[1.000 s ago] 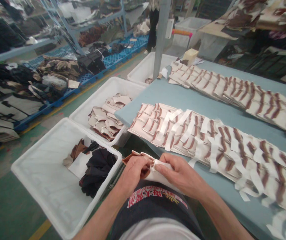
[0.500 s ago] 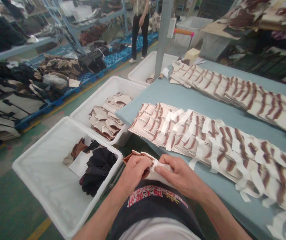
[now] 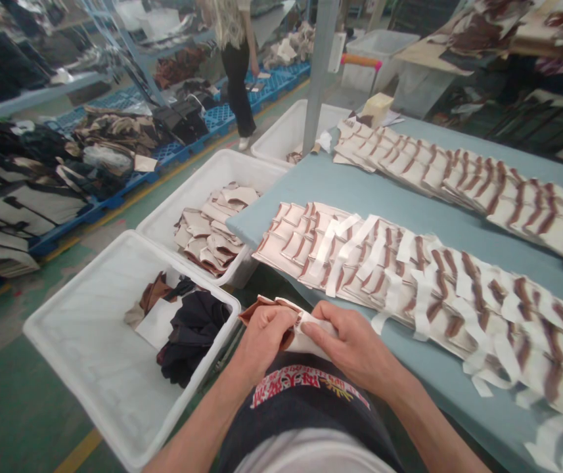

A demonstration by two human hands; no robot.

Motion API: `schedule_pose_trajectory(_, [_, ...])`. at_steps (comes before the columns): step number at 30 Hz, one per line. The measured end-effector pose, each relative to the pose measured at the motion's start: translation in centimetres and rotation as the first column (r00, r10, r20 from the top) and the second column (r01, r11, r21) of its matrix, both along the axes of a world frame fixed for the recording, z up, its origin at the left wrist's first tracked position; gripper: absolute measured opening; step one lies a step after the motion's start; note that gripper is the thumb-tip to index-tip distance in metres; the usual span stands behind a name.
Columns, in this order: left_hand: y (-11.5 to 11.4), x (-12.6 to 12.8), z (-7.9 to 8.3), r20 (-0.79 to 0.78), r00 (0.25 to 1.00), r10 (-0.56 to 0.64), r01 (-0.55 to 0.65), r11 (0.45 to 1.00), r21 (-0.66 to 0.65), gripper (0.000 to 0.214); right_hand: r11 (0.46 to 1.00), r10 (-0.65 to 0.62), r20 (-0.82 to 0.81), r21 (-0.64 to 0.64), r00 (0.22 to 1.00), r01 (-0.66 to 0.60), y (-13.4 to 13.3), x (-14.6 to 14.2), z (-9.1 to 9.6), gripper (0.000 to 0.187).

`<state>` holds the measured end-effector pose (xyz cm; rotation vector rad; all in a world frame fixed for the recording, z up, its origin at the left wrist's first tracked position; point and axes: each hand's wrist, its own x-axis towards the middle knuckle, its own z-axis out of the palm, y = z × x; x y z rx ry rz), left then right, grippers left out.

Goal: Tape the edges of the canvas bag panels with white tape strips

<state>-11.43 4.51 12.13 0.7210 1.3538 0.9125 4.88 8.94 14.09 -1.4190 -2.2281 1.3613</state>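
Observation:
Close to my body, both hands grip a cream fabric piece with brown edges [image 3: 305, 343]. My left hand [image 3: 267, 335] pinches its left part, and a brown corner sticks out beyond those fingers. On the right side, my right hand [image 3: 343, 338] presses thumb and fingers together on the cream part. Fingers partly hide the piece. Beside it, on the blue-green table [image 3: 281, 190], lies a long overlapping row of similar cream and brown pieces [image 3: 286, 240], with white strips [image 3: 360, 246] scattered over it.
A second row of pieces [image 3: 409, 157] lies farther back on the table. To my left stand a white bin [image 3: 79, 328] with dark cloth and another bin [image 3: 163, 223] with cream pieces. A metal post [image 3: 318, 85] rises behind the table; a person [image 3: 236, 72] is in the aisle.
The person in the aisle has moved to the left. My hands stay in nearly the same place on the fabric piece, with only slight finger movement.

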Motion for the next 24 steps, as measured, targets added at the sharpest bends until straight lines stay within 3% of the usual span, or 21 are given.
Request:
schedule_pose_trajectory(14, [0.4, -0.7, 0.8, -0.063, 0.994, -0.093, 0.098, 0.992, 0.078, 0.031, 0.993, 0.004, 0.305, 0.109, 0.952, -0.040, 0.6, -0.5, 1.1, 0.028])
schedule_pose_trajectory(17, [0.5, -1.1, 1.3, -0.073, 0.988, -0.132, 0.139, 0.987, 0.085, 0.020, 0.994, -0.003, 0.312, 0.102, 0.950, -0.031, 0.9, -0.7, 1.5, 0.028])
schedule_pose_trajectory(24, [0.4, -0.8, 1.0, -0.148, 0.984, -0.103, 0.116, 0.990, 0.082, 0.022, 1.000, -0.011, 0.225, 0.028, 0.974, 0.005, 1.4, -0.5, 1.6, 0.030])
